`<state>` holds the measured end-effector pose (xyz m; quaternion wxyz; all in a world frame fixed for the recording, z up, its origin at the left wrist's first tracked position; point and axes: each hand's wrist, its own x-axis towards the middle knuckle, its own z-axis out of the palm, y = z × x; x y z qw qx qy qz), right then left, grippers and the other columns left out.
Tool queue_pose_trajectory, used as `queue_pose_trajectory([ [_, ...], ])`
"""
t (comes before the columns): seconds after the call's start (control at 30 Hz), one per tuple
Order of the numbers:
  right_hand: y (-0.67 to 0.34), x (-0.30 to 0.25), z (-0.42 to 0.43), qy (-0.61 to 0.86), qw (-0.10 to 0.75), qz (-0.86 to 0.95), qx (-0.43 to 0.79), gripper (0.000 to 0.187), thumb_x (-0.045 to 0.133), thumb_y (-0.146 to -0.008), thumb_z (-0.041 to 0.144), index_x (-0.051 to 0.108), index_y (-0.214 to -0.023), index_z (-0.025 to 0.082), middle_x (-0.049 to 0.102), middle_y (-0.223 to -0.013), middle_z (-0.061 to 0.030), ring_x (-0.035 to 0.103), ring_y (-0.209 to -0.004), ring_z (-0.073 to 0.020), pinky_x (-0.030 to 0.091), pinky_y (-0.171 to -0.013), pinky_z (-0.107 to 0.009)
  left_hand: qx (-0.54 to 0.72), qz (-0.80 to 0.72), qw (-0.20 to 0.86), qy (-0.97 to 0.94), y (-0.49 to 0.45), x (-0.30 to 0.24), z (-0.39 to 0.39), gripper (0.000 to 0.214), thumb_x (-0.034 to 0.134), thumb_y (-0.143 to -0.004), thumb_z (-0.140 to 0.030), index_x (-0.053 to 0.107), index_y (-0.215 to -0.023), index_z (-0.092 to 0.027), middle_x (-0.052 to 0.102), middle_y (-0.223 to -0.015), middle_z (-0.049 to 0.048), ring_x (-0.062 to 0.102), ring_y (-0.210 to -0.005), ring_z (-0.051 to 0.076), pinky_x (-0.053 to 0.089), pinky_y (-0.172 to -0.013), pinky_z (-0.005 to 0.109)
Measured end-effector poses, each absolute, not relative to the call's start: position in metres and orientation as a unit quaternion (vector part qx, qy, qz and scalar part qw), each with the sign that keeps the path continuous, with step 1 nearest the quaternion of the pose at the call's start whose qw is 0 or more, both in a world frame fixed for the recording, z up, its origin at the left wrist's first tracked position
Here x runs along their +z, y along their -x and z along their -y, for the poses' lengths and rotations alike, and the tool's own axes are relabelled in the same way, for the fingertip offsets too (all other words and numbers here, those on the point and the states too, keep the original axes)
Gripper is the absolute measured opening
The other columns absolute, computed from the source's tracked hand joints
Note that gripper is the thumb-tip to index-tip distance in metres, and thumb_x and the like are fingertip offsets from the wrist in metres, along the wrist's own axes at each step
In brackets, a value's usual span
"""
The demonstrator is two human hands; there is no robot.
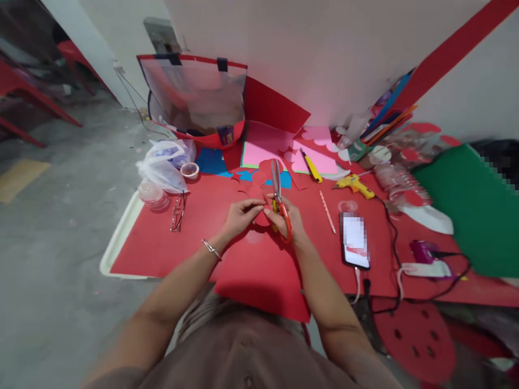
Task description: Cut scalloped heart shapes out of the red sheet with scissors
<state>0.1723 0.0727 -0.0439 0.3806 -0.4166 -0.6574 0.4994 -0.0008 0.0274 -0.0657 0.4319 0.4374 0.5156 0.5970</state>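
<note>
My right hand [288, 217] grips orange-handled scissors [277, 189], blades pointing away from me. My left hand [242, 215] pinches a small red paper piece [261, 216] right beside the scissor handles. Both hands hover over a large red sheet [190, 227] covering the low table. More red cut shapes [259, 175] lie just beyond the blades, on blue paper [211, 161].
Pink sheets [263, 148], a yellow utility knife [311, 167], a yellow glue gun [354, 185], a phone [354, 240] on a cable, glasses [177, 212], a tape roll [190, 170], a plastic bag [166, 162] and a red-rimmed clear bag [194, 100] surround the hands. Green board [466, 205] lies right.
</note>
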Motion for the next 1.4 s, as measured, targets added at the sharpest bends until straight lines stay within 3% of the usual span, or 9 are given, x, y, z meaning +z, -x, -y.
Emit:
queue_pose_trajectory([
  [0.07,-0.172,-0.043,-0.071,0.417,0.377,0.662,0.496,0.049,0.078,-0.082,0.041,0.071,-0.126,0.021,0.055,-0.076,0.0038,0.049,-0.064,-0.0137,0.046,-0.063,-0.029,0.596,-0.502,0.439,-0.447,0.0,-0.065,-0.026,0.03,0.083,-0.082,-0.043,0.084,-0.098,-0.017,0.079,-0.092,0.0081,0.07,-0.08,0.019,0.059,-0.07,0.031],
  [0.3,-0.172,-0.041,-0.069,0.44,0.405,0.642,0.479,0.049,0.078,-0.083,0.042,0.069,-0.127,0.021,0.057,-0.083,0.0023,0.053,-0.069,-0.0148,0.047,-0.065,-0.029,0.567,-0.49,0.489,-0.446,-0.001,-0.064,-0.021,0.051,0.083,-0.082,-0.042,0.077,-0.125,-0.014,0.061,-0.066,-0.0031,0.051,-0.049,0.008,0.041,-0.046,0.022],
  [0.47,-0.171,-0.039,-0.068,0.433,0.394,0.643,0.493,0.051,0.078,-0.084,0.044,0.068,-0.128,0.021,0.056,-0.082,0.0034,0.052,-0.065,-0.0134,0.047,-0.06,-0.029,0.604,-0.504,0.459,-0.413,0.004,-0.063,-0.025,0.041,0.078,-0.085,-0.042,0.08,-0.114,-0.013,0.061,-0.06,-0.0032,0.05,-0.046,0.009,0.04,-0.046,0.022],
  [0.7,-0.167,-0.036,-0.065,0.441,0.385,0.657,0.475,0.049,0.076,-0.085,0.043,0.068,-0.127,0.02,0.053,-0.073,0.0057,0.047,-0.059,-0.0131,0.042,-0.054,-0.028,0.591,-0.484,0.44,-0.472,0.004,-0.057,-0.023,0.032,0.077,-0.085,-0.038,0.083,-0.104,-0.013,0.078,-0.086,0.0077,0.064,-0.067,0.014,0.05,-0.061,0.026],
  [0.87,-0.165,-0.038,-0.065,0.445,0.419,0.632,0.477,0.049,0.076,-0.084,0.043,0.065,-0.127,0.021,0.054,-0.077,0.0046,0.052,-0.064,-0.0149,0.047,-0.057,-0.029,0.588,-0.498,0.444,-0.458,0.005,-0.059,-0.022,0.039,0.079,-0.084,-0.04,0.081,-0.112,-0.013,0.065,-0.063,-0.0005,0.052,-0.05,0.011,0.041,-0.05,0.024],
  [1.07,-0.164,-0.041,-0.065,0.428,0.416,0.599,0.533,0.056,0.08,-0.083,0.046,0.062,-0.131,0.02,0.058,-0.081,0.0035,0.055,-0.064,-0.0149,0.048,-0.058,-0.03,0.638,-0.508,0.403,-0.416,0.013,-0.059,-0.029,0.026,0.077,-0.083,-0.036,0.081,-0.099,-0.016,0.072,-0.071,0.0024,0.057,-0.052,0.011,0.046,-0.053,0.024],
  [1.4,-0.166,-0.04,-0.065,0.441,0.416,0.623,0.494,0.054,0.079,-0.084,0.046,0.066,-0.129,0.02,0.06,-0.085,0.0023,0.055,-0.067,-0.0138,0.048,-0.061,-0.028,0.588,-0.491,0.487,-0.419,0.005,-0.059,-0.022,0.047,0.078,-0.085,-0.043,0.076,-0.121,-0.014,0.062,-0.068,-0.0027,0.056,-0.048,0.009,0.043,-0.045,0.022],
])
